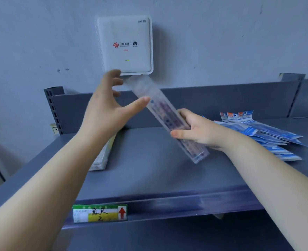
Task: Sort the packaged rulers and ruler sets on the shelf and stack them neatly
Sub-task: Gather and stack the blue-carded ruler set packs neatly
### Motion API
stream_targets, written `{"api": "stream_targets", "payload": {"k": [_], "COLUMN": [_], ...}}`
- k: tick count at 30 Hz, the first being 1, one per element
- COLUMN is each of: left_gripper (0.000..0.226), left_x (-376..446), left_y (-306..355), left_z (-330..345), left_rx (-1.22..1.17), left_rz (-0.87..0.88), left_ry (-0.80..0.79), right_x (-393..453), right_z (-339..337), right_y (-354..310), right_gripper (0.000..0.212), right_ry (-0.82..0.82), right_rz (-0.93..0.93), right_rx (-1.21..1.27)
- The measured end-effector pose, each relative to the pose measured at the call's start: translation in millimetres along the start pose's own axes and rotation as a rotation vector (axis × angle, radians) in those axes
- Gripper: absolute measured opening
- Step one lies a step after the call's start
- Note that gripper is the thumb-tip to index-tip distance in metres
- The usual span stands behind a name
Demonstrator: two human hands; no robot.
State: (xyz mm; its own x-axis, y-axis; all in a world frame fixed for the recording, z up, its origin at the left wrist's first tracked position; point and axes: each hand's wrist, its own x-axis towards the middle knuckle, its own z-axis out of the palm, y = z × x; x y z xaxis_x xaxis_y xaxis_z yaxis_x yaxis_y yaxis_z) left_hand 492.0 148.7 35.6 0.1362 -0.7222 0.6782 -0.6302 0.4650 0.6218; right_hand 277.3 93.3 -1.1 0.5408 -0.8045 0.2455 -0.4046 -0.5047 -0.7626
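Observation:
My right hand (196, 129) grips a bundle of clear-packaged rulers (160, 107) around its lower half, holding it tilted above the grey shelf (149, 174). Its top end points up and left toward the wall. My left hand (106, 105) hovers beside the bundle's upper part with fingers spread, the thumb tip just touching or nearly touching the packaging. A neat stack of pale ruler packs (103, 154) lies on the shelf at the left, partly hidden under my left forearm. A loose fan of blue-and-white ruler set packs (269, 134) lies on the shelf at the right.
A white Wi-Fi box (125, 45) hangs on the wall right above the shelf's back panel (222, 100). A slotted upright (54, 109) bounds the shelf at the left. A green and yellow price label (99, 213) sits on the front rail.

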Motion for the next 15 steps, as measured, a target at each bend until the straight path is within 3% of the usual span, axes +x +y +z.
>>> {"api": "stream_targets", "payload": {"k": [3,6,8,9,12,15], "left_gripper": [0.089,0.067,0.045,0.044,0.062,0.070], "left_x": [-7,-16,-25,-31,-47,-49], "left_y": [3,9,3,-3,-14,-12], "left_z": [21,49,65,71,83,86], "left_rx": [-0.325,-0.514,-0.559,-0.547,-0.496,-0.488], "left_rz": [-0.141,-0.093,-0.090,-0.119,-0.157,-0.182], "left_ry": [-0.072,-0.232,-0.305,-0.328,-0.370,-0.339], "right_x": [2,7,5,3,-4,-5], "right_z": [15,37,46,49,49,46], "right_y": [-6,-6,0,3,10,8], "right_gripper": [0.037,0.042,0.049,0.051,0.059,0.060], "right_ry": [0.141,0.202,0.141,0.090,-0.007,0.003], "right_rz": [-0.071,-0.114,-0.106,-0.094,-0.059,-0.092], "right_rx": [0.315,0.402,0.348,0.335,0.315,0.254]}}
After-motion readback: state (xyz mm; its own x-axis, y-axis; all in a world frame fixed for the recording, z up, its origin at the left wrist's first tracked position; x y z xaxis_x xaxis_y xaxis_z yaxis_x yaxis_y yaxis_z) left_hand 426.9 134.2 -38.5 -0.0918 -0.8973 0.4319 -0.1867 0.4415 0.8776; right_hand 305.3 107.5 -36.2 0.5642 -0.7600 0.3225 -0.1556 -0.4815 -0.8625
